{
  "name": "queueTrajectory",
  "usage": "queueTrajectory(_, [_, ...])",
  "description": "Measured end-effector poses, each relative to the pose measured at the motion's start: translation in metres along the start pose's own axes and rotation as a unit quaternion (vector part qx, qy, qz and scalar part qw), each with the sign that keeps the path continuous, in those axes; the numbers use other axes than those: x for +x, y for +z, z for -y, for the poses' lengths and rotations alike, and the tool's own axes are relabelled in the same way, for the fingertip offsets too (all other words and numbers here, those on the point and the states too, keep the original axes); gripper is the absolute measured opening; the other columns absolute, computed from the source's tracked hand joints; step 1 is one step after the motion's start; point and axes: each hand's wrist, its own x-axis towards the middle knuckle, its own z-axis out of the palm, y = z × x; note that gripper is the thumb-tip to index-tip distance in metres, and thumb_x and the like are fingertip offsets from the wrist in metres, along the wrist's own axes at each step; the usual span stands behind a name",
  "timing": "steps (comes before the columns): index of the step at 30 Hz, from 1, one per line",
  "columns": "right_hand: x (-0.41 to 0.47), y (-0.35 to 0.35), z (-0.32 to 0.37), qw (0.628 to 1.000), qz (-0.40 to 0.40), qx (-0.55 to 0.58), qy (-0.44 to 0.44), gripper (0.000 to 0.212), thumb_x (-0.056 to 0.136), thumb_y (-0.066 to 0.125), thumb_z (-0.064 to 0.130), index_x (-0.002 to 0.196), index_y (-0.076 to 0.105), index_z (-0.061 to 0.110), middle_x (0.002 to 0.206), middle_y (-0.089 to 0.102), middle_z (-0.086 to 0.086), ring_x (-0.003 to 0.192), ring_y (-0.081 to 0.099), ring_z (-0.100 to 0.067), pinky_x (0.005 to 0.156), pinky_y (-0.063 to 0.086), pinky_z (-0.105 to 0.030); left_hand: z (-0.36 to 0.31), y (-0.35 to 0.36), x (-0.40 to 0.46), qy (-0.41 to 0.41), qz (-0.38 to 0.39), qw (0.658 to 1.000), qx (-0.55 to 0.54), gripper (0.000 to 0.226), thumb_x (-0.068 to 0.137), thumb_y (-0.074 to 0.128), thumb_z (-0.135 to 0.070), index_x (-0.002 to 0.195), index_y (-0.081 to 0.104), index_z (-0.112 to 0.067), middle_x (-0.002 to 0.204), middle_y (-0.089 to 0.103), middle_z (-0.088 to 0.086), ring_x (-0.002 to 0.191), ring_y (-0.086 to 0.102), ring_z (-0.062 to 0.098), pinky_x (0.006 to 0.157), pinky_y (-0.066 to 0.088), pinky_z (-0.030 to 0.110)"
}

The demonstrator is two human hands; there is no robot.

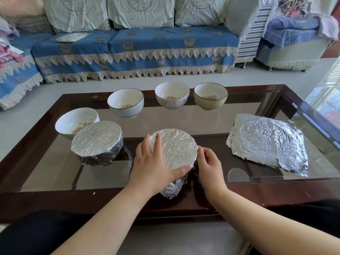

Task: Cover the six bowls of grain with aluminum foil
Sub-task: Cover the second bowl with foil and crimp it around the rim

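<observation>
A foil-wrapped bowl [176,150] stands at the near middle of the glass table. My left hand [152,166] lies flat against its left side, fingers on the foil top and thumb along the near rim. My right hand [207,162] pinches the foil at the bowl's right rim with curled fingers. A second foil-covered bowl [97,142] stands to the left. Uncovered bowls with grain: a white one [73,122] behind it, another white one [126,103], a third white one [172,95], and a beige one [210,96].
Crinkled foil sheets [266,142] lie stacked flat at the table's right. The dark wooden frame [276,190] edges the glass table. A blue-covered sofa [138,48] stands beyond the table. My dark-clad knees sit below the near edge.
</observation>
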Motion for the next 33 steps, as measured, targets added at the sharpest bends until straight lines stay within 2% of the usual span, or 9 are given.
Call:
queueTrajectory(4, [0.003,0.004,0.003,0.999,-0.040,0.025,0.013,0.019,0.100,0.053,0.028,0.091,0.063,0.013,0.066,0.060,0.005,0.057,0.053,-0.002,0.061,0.046,-0.021,0.000,0.000,0.001,0.003,0.001,1.000,0.002,0.132,0.058,0.038,-0.094,0.156,-0.010,-0.020,0.162,-0.011,0.007,0.148,-0.005,0.028,0.120,0.010,0.041])
queueTrajectory(6, [0.003,0.007,0.004,0.998,-0.050,0.040,0.026,0.019,0.099,0.055,0.026,0.090,0.062,0.011,0.059,0.056,0.007,0.052,0.050,-0.003,0.058,0.045,-0.023,0.000,0.000,0.001,0.002,0.003,1.000,0.003,0.131,0.060,0.042,-0.093,0.156,-0.010,-0.021,0.162,-0.011,0.006,0.148,-0.006,0.028,0.120,0.010,0.041])
queueTrajectory(11, [0.005,0.013,0.004,0.993,-0.058,0.080,0.062,0.011,0.098,0.057,0.023,0.095,0.064,0.015,0.069,0.060,0.000,0.061,0.054,-0.011,0.066,0.050,-0.034,-0.001,-0.001,0.000,-0.004,0.006,1.000,-0.007,0.132,0.058,0.041,-0.094,0.157,-0.009,-0.022,0.162,-0.011,0.005,0.148,-0.005,0.027,0.120,0.010,0.041])
queueTrajectory(16, [0.006,0.013,0.008,0.996,-0.081,0.032,0.012,0.005,0.097,0.054,0.003,0.100,0.055,0.007,0.079,0.056,0.000,0.048,0.052,0.006,0.053,0.042,-0.009,-0.002,-0.001,-0.001,-0.008,0.004,1.000,-0.011,0.137,0.048,0.028,-0.097,0.157,-0.007,-0.021,0.162,-0.011,0.007,0.148,-0.003,0.029,0.120,0.010,0.042])
queueTrajectory(19, [0.009,0.007,0.014,0.997,-0.056,-0.055,-0.028,0.012,0.094,0.055,-0.001,0.102,0.051,0.007,0.078,0.057,0.000,0.049,0.054,0.008,0.053,0.041,-0.008,-0.004,-0.001,-0.001,-0.011,0.005,1.000,-0.012,0.132,0.058,0.040,-0.094,0.157,-0.006,-0.021,0.163,-0.011,0.007,0.147,-0.002,0.031,0.120,0.010,0.042])
queueTrajectory(25, [0.009,-0.017,0.028,0.990,0.014,-0.137,-0.026,0.014,0.102,0.044,0.025,0.101,0.055,0.018,0.088,0.071,0.006,0.079,0.065,-0.021,0.074,0.050,-0.037,-0.008,-0.003,0.000,-0.017,0.012,1.000,0.018,0.126,0.065,0.042,-0.093,0.158,-0.004,-0.021,0.164,-0.011,0.008,0.147,0.002,0.036,0.120,0.008,0.045])
queueTrajectory(27, [0.004,-0.023,0.037,0.977,0.062,-0.198,-0.044,0.024,0.102,0.042,0.038,0.095,0.056,0.020,0.085,0.067,0.007,0.081,0.062,-0.015,0.076,0.047,-0.033,-0.009,-0.006,-0.001,-0.021,0.024,0.999,0.015,0.130,0.060,0.038,-0.096,0.158,-0.005,-0.022,0.164,-0.011,0.009,0.147,0.001,0.037,0.120,0.011,0.047])
queueTrajectory(29, [-0.002,-0.027,0.039,0.965,0.100,-0.239,-0.047,0.023,0.100,0.043,0.043,0.096,0.054,0.024,0.077,0.060,0.011,0.071,0.055,-0.004,0.067,0.041,-0.024,-0.009,-0.010,-0.003,-0.018,0.045,0.999,0.002,0.134,0.053,0.033,-0.097,0.158,-0.006,-0.022,0.165,-0.010,0.010,0.148,0.003,0.038,0.119,0.013,0.047])
queueTrajectory(33, [-0.005,-0.030,0.035,0.966,0.108,-0.232,-0.041,0.029,0.098,0.048,0.043,0.119,0.056,0.024,0.096,0.064,0.015,0.084,0.056,0.012,0.069,0.040,-0.006,-0.006,-0.022,-0.010,-0.006,0.070,0.997,-0.020,0.129,0.056,0.036,-0.092,0.157,-0.006,-0.026,0.165,-0.006,0.005,0.148,0.005,0.035,0.118,0.017,0.046])
